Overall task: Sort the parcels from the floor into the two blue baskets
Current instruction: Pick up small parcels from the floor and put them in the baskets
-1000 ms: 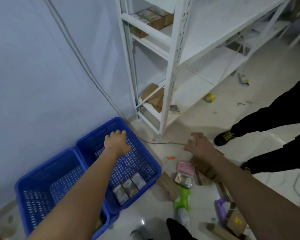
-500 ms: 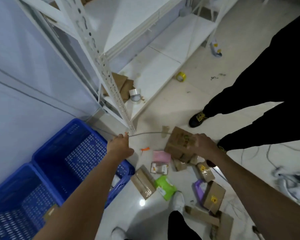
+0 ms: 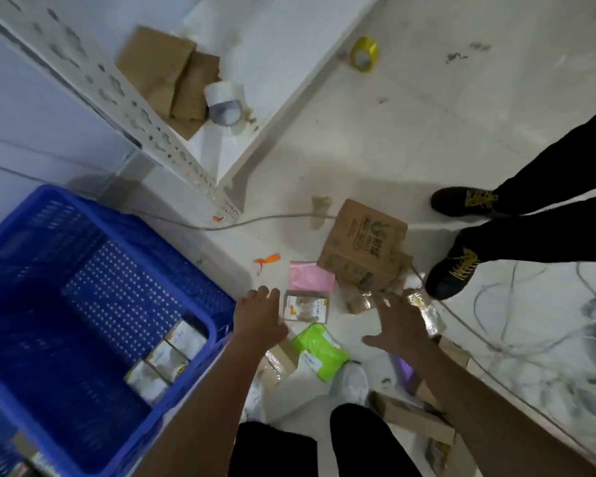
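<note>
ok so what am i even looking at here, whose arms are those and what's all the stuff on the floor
This is one view from a camera worn on a person's head, looking down, so the two bare arms are the wearer's own. The left hand and right hand both reach down with fingers spread and hold nothing. On the floor lie parcels: a brown cardboard box, a pink packet, a small white-labelled packet and a green mailer. At left is a blue basket with three small boxes already inside. The black shoes at right belong to someone else standing by.
</note>
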A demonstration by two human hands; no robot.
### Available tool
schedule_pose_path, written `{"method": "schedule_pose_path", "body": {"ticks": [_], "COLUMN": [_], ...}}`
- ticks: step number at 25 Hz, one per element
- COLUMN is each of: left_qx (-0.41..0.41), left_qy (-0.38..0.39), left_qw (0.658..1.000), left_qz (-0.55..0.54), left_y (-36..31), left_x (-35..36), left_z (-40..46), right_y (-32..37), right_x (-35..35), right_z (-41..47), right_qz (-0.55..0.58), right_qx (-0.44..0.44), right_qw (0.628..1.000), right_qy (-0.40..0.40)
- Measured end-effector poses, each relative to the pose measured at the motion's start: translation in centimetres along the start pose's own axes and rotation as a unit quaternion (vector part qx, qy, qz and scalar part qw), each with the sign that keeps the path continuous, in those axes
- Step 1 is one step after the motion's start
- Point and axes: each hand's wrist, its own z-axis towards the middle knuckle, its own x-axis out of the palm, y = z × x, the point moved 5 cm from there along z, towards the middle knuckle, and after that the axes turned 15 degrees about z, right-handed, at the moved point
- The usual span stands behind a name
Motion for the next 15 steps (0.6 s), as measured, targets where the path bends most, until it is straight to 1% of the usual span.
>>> {"method": "schedule_pose_path", "body": {"ticks": [2, 4, 6, 9, 12, 15], "left_qx": [0.006, 0.001, -0.006, 0.013, 0.019, -0.006], "left_qy": [0.007, 0.018, 0.015, 0.018, -0.002, -0.058], "left_qw": [1.000, 1.000, 1.000, 0.999, 0.998, 0.987], "left_qz": [0.002, -0.002, -0.015, -0.033, -0.068, -0.151], "left_y": [-0.7, -1.3, -1.6, -2.0, -1.2, -0.6], "left_x": [4.6, 9.2, 12.7, 16.4, 18.8, 20.5], "left_z": [2.9, 5.6, 7.3, 9.6, 11.6, 12.2], "right_y": [0.1, -0.2, 0.0, 1.6, 3.7, 5.0], "right_x": [5.0, 10.3, 14.8, 20.4, 25.0, 28.5], "right_z": [3.2, 6.7, 9.5, 13.2, 17.5, 21.0], "right_qz": [-0.007, 0.041, 0.117, 0.218, 0.262, 0.258], "right_qx": [0.026, 0.100, 0.183, 0.267, 0.295, 0.302], "right_qw": [1.000, 0.994, 0.976, 0.938, 0.918, 0.915], "right_qy": [0.001, -0.011, -0.026, -0.033, -0.053, -0.064]}}
